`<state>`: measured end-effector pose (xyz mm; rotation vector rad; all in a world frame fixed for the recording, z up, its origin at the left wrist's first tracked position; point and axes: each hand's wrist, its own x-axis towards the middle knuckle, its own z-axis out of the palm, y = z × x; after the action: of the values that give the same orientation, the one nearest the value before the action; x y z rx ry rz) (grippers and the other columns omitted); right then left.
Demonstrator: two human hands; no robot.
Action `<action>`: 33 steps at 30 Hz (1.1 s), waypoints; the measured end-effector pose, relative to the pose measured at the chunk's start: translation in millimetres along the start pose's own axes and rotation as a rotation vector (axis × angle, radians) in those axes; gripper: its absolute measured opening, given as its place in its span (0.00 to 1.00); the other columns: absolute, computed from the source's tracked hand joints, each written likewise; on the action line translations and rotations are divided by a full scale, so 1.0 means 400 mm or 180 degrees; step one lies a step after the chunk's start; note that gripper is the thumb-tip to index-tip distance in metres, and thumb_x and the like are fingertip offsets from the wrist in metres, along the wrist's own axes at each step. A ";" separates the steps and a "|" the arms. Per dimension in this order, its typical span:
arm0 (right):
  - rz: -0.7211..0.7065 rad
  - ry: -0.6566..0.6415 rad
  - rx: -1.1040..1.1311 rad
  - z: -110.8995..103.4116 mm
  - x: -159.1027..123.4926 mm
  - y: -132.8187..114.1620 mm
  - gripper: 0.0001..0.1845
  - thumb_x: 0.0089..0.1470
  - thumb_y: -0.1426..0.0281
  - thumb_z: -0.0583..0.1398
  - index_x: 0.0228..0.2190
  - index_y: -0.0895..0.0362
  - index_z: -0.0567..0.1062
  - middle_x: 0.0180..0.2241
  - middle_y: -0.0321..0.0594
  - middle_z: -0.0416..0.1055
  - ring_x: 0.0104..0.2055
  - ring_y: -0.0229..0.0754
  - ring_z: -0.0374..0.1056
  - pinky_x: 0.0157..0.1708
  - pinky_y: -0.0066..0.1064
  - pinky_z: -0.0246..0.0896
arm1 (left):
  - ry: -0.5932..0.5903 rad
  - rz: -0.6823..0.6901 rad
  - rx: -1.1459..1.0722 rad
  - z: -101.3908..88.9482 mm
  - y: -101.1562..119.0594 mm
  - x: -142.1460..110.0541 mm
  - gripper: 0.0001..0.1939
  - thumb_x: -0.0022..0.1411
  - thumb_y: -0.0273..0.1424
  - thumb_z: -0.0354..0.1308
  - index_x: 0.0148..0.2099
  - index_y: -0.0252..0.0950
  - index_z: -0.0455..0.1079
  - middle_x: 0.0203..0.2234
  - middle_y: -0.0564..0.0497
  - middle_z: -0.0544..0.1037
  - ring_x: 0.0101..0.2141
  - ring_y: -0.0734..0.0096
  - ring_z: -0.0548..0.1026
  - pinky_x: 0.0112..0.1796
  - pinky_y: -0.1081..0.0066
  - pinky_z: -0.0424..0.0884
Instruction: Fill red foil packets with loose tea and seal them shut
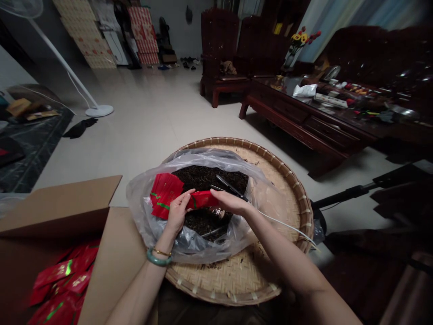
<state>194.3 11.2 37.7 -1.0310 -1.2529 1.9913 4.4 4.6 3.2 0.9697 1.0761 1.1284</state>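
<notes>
Between my two hands is a small red packet [204, 199], held level above an open plastic bag [142, 180] of dark dried leaves [199, 174] that look like tea. My left hand [178, 210] pinches its left end, and my right hand [228, 201] grips its right end, with the thumb along the top. A fanned stack of flat red packets [165, 194] with green marks lies in the bag just left of my left hand. Black-handled scissors [231, 186], or a similar tool, rest on the leaves behind my right hand. Something shiny shows below the packet.
The bag sits on a round woven bamboo tray [250, 282]. At left stands an open cardboard box [111, 253] with several red packets [64, 280] inside. A white cord [287, 228] crosses the tray's right side. Beyond are a wooden table [297, 122] and a fan stand [99, 110].
</notes>
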 end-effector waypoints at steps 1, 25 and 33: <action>-0.0024 -0.0005 0.0025 -0.004 0.003 0.002 0.33 0.53 0.45 0.50 0.43 0.59 0.75 0.42 0.46 0.74 0.43 0.43 0.68 0.46 0.39 0.61 | 0.0163 0.0309 0.0287 0.002 -0.002 -0.002 0.27 0.57 0.44 0.55 0.53 0.32 0.66 0.45 0.38 0.76 0.41 0.58 0.76 0.35 0.65 0.75; -0.0171 0.0919 -0.2681 -0.012 0.006 0.044 0.34 0.38 0.65 0.68 0.49 0.57 0.69 0.43 0.45 0.67 0.43 0.45 0.66 0.45 0.39 0.61 | 0.1112 0.1845 0.2130 -0.017 -0.026 0.005 0.19 0.51 0.35 0.62 0.46 0.36 0.69 0.38 0.46 0.73 0.39 0.64 0.71 0.42 0.64 0.69; -0.0601 0.0479 -0.3309 0.066 0.018 0.089 0.42 0.38 0.72 0.68 0.55 0.53 0.61 0.46 0.43 0.58 0.47 0.44 0.61 0.50 0.36 0.58 | 0.1213 0.1585 0.1430 -0.014 -0.031 0.006 0.23 0.50 0.36 0.62 0.48 0.35 0.64 0.40 0.45 0.74 0.39 0.65 0.73 0.42 0.65 0.70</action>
<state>166.1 -10.1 9.8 -1.3846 -2.2533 1.0195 1.7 5.2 -10.3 1.4693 1.4837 1.5551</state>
